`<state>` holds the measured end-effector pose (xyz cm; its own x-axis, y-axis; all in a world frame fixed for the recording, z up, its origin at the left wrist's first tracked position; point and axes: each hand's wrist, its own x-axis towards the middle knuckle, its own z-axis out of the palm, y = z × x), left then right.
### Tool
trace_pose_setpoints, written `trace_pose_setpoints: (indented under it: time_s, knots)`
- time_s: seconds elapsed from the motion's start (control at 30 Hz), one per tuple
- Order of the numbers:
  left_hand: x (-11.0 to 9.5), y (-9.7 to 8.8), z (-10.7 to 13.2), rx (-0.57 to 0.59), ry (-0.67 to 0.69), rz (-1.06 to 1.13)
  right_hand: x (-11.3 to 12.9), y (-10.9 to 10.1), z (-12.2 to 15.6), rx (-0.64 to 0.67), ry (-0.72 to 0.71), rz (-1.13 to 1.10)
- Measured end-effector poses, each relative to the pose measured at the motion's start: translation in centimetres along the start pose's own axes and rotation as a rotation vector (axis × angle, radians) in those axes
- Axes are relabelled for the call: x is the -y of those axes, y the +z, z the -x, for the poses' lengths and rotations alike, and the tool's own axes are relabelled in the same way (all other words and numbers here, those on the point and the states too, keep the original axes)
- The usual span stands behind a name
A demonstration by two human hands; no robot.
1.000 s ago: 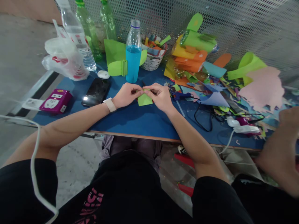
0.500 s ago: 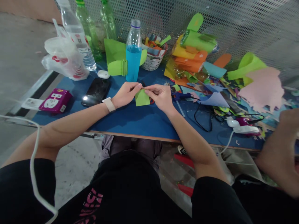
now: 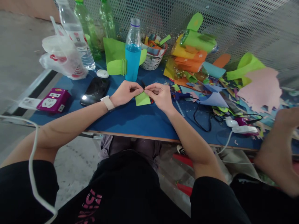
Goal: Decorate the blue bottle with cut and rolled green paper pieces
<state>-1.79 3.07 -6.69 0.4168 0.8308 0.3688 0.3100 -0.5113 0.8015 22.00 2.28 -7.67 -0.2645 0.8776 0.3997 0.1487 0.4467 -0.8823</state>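
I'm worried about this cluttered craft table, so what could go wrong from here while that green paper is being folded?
The bottle of blue liquid stands just behind the left hand and right hand pinching the green paper; a bump could tip it toward the phone. The black cord loops beside the right forearm and might snag, dragging the blue tool.

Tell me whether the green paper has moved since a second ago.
Yes, slightly: the green paper shifted left, judged against the blue bottle.
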Motion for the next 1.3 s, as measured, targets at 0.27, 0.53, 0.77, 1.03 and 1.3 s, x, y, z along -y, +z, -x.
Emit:
trace_pose_setpoints:
  time_s: [0.27, 0.53, 0.77, 1.03, 1.3]
  knots:
    - [0.0, 0.1, 0.2, -0.031, 0.012, -0.076, 0.1, -0.2, 0.0, 0.037, 0.058, 0.022]
    - [-0.2, 0.1, 0.4, -0.040, 0.030, -0.158, 0.1, -0.2, -0.1, 0.047, 0.122, -0.021]
    - [0.0, 0.2, 0.5, -0.028, 0.029, -0.146, 0.3, -0.3, -0.1, 0.050, 0.209, -0.073]
    - [0.2, -0.1, 0.1, -0.017, -0.019, -0.042, -0.1, -0.2, -0.3, -0.002, 0.182, -0.047]
    - [0.8, -0.1, 0.1, 0.029, -0.055, 0.070, -0.1, -0.9, -0.4, -0.010, 0.207, -0.034]
